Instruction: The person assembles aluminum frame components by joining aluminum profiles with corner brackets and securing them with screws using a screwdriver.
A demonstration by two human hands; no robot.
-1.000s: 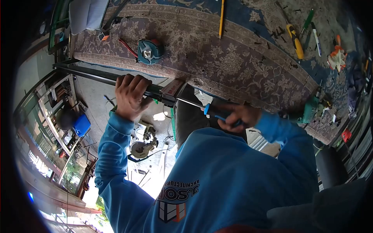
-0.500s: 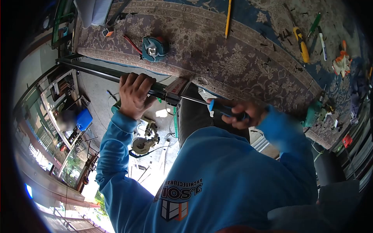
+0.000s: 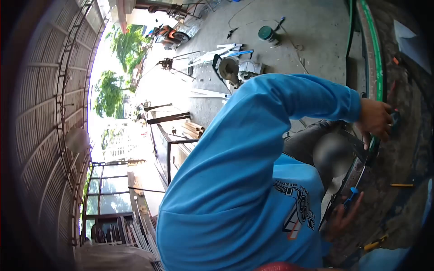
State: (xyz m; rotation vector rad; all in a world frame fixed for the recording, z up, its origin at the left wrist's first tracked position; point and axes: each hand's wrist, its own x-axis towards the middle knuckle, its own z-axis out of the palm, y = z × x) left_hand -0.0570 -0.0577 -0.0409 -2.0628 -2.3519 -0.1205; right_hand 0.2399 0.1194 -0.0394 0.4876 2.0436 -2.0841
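My left hand [image 3: 376, 118] is wrapped round a long metal frame bar [image 3: 367, 74] at the right of the view, near its lower end. Below it, my right hand [image 3: 341, 221] is partly blurred, with its fingers about the blue handle of a screwdriver [image 3: 352, 195]. The thin shaft points up toward the end of the bar, just below my left hand. Whether the tip touches the bar is too small to tell.
A pencil [image 3: 402, 185] and a yellow-handled tool [image 3: 376, 244] lie on the patterned carpet at the right. A saw machine [image 3: 229, 67], a green bucket [image 3: 267, 34] and metal strips [image 3: 210, 93] are on the concrete floor. Farther off is a motorcycle [image 3: 171, 35].
The view has swung round, so both hands and the bar now appear at the right and more of the yard shows. My left hand is still on the bar, my right hand at the screwdriver.
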